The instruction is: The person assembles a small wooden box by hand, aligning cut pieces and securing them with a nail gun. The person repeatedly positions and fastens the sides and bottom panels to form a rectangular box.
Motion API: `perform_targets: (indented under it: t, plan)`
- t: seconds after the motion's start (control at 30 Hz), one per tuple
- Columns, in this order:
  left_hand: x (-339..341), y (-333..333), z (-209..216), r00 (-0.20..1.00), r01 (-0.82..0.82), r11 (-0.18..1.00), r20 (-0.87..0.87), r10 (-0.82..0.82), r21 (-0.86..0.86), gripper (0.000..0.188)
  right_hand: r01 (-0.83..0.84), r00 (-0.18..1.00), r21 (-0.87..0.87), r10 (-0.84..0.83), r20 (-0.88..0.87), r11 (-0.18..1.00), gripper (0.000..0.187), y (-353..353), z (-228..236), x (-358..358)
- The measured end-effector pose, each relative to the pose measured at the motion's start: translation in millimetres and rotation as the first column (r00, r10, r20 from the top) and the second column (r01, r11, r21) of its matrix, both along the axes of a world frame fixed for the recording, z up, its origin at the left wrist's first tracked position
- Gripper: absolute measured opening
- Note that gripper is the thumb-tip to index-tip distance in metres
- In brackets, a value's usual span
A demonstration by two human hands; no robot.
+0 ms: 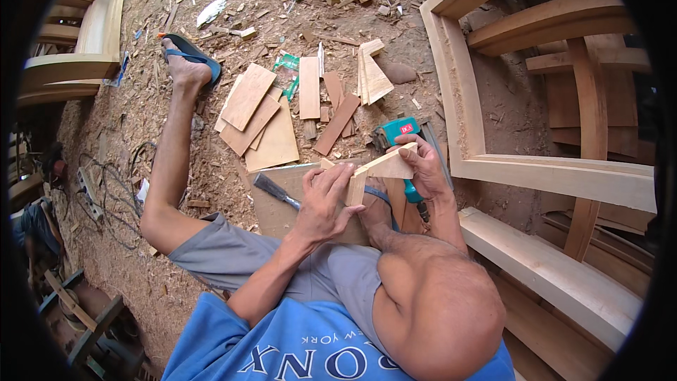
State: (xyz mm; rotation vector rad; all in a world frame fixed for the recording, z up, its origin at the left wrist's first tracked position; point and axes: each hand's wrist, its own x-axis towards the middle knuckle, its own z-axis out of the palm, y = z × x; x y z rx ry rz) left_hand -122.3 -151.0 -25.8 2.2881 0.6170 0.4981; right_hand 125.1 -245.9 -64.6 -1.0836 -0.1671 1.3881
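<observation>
Between my hands is an angled piece of pale wood [383, 166], with a short block-like end pointing down and a longer arm rising to the right. My left hand [326, 201] is closed around its left end, thumb low and fingers over the top. My right hand [425, 169] pinches the tip of the longer arm. Just beyond lies a green power tool [399, 130], partly hidden behind the wood and my right hand. A chisel [276, 189] with a dark handle rests left of my left hand on a flat board [271, 212].
Thin wooden boards [250, 97] and wedge-shaped offcuts [374, 74] lie ahead on ground strewn with shavings. Large wooden frames [462, 92] stand at the right, others [106, 28] at the far left. A thick beam [550, 275] lies near my right side. Cables [106, 190] trail at left.
</observation>
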Motion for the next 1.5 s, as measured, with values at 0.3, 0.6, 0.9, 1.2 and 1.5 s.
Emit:
perform_targets:
  t: [0.3, 0.6, 0.9, 1.2, 1.5]
  plan:
    - [-28, 89, 64, 0.9, 0.348, 0.937, -0.274, -0.338, -0.014, 0.073, -0.207, 0.975, 0.052, 0.21, -0.066, 0.977, 0.034, 22, 14, -40]
    - [-62, 134, 73, 0.825, 0.465, 0.871, -0.435, -0.361, 0.158, 0.064, -0.422, 0.874, 0.017, 0.402, 0.274, 0.906, 0.042, 80, 21, -72]
    - [-65, 147, 49, 0.726, 0.596, 0.764, -0.572, -0.382, 0.246, 0.061, -0.58, 0.524, -0.056, 0.425, 0.738, 0.813, 0.032, 104, -17, -83]
    - [-68, 129, 26, 0.653, 0.697, 0.629, -0.668, -0.357, 0.345, 0.055, -0.629, 0.237, -0.062, 0.267, 0.934, 0.775, 0.032, 92, -47, -99]
    - [-80, 113, 24, 0.679, 0.704, 0.542, -0.66, -0.322, 0.46, 0.048, -0.687, 0.142, -0.114, 0.287, 0.947, 0.718, 0.03, 92, -46, -109]
